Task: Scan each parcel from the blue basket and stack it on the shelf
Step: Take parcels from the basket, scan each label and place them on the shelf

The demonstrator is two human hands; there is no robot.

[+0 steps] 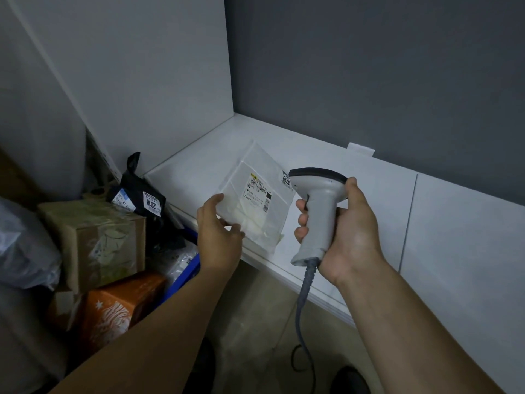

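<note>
— What's closest on your feed?
— Both my forearms, coming up from the bottom edge. My right hand (350, 237) is wrapped round the handle of the grey scanner (319, 206), with the fingers (301, 221) curled across its front and the thumb up beside the head. The coiled cable (305, 291) drops from the handle's base toward the floor (255, 308).

— And the left?
— My left hand (218, 234) holds the near left corner of the parcel (255, 211). The thumb is on the left edge and the fingers (234, 227) curl at the near edge.

— Where is that parcel?
— Over the front left part of the white shelf (440, 237). It's a flat clear bag with something white inside, and the printed label (260, 191) faces up. I cannot tell whether it lies flat or is raised a little. The scanner's dark-rimmed head covers its right corner, just beside a sticker (286, 179) reading 1018.

— What's around it?
— The blue basket (184, 275) is left of my left arm, with only its rim showing. An orange box (119, 308) is nearest in the pile, with a brown carton (96, 240) behind it. A black bag (142, 194) marked 2018 lies farther back, near the shelf's left end. A grey plastic bag (22, 245) bulges at the far left.

— And beyond?
— A white side panel (142, 81) closes the shelf's left end and a dark back wall (369, 66) stands behind it. A small white bracket (360, 149) sits where shelf meets wall.
</note>
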